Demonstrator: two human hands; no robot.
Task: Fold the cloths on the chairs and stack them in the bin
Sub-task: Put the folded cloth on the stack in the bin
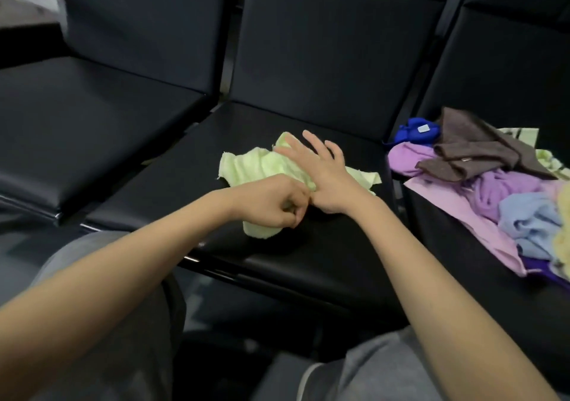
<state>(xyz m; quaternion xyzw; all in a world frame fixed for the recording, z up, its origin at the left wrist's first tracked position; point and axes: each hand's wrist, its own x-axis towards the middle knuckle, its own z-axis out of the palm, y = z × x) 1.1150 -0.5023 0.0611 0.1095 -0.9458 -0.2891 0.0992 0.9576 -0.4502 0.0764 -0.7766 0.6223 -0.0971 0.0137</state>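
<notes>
On the black padded chair seat [308, 252], the left hand [271, 204] pinches the six-o'clock edge of the pale green terry cloth [246, 166] while the flat, spread-fingered right hand [319, 169] pins it; tugging could skew the fold.

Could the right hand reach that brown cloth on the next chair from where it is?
Probably yes: the brown cloth lies uncovered on top of the pile, nothing stands between, and the right hand rests flat on the green cloth, gripping nothing.
</notes>
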